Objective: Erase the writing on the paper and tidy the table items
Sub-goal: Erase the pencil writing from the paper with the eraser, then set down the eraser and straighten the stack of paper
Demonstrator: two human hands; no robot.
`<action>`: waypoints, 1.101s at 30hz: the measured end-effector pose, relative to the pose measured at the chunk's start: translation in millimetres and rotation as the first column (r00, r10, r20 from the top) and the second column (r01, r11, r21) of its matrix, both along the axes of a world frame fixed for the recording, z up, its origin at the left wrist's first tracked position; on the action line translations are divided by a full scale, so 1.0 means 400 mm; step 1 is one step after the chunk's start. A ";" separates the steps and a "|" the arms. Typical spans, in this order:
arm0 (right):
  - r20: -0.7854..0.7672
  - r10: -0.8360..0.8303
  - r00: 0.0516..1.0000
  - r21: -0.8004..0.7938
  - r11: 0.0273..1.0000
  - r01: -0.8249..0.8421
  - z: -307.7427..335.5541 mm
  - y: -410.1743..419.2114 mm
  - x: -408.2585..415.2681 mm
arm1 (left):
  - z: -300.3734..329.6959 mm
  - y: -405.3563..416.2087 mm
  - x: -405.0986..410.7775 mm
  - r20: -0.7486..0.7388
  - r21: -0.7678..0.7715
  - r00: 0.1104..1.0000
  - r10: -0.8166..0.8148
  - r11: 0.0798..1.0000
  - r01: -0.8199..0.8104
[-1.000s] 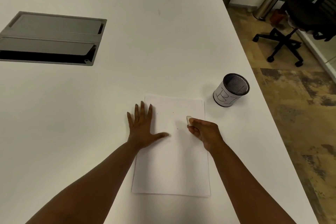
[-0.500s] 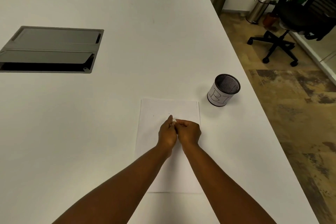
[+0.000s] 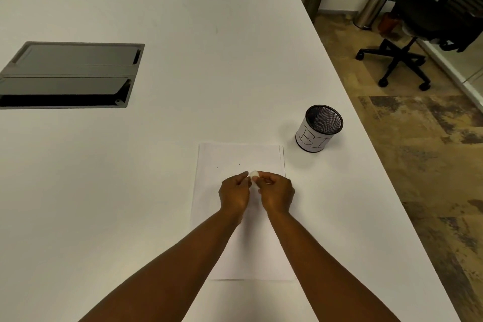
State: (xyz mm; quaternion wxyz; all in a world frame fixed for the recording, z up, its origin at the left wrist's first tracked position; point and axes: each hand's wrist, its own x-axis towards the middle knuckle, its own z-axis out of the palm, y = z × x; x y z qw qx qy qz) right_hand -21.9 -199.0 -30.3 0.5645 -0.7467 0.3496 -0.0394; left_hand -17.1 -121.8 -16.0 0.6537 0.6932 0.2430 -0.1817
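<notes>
Plainly, the white desk [image 3: 183, 165] spreads wide and bare left of the grip, its edge dropping to the floor well off to the right. The paper [image 3: 235, 159] lies flat beneath both hands. Beyond and right stands the mesh cup [image 3: 317, 129], probably the tidying spot. Left hand [image 3: 234, 195] and right hand [image 3: 277, 193] meet, fingertips pinching the small eraser [image 3: 254, 174] together above the sheet.

Legible marking found on one item only: the cup [image 3: 317, 129], a mesh holder with a white wrap, bears hand-drawn outline letters "BI" on the side facing the camera; whether further letters follow round the curve cannot be told. The paper [image 3: 235, 159] shows a few tiny dark specks, none readable.
</notes>
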 end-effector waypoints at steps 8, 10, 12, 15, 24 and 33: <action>0.006 -0.278 0.960 -0.030 0.960 0.278 0.006 -0.185 0.055 | -0.018 0.070 0.028 0.177 0.163 0.978 -0.107 0.983 0.078; -0.041 -0.261 0.964 -0.121 0.959 0.255 0.012 -0.221 0.067 | -0.016 0.073 0.033 0.152 0.186 0.959 -0.240 0.960 0.211; -0.090 -0.208 0.974 -0.183 0.965 0.189 0.015 -0.245 0.075 | -0.016 0.077 0.037 0.143 0.295 0.890 -0.432 0.877 0.378; -0.128 -0.153 0.980 -0.201 0.972 0.125 0.010 -0.257 0.086 | -0.027 0.079 0.035 0.186 0.370 0.792 -0.581 0.788 0.492; -0.020 -0.096 0.995 -0.328 0.941 0.084 -0.011 -0.229 0.088 | -0.043 0.129 0.076 0.350 0.236 0.835 -0.425 0.903 0.360; -0.087 0.355 0.931 -0.725 0.619 -0.304 -0.106 -0.014 -0.087 | -0.029 0.189 0.038 0.112 0.698 0.987 -0.116 0.716 0.005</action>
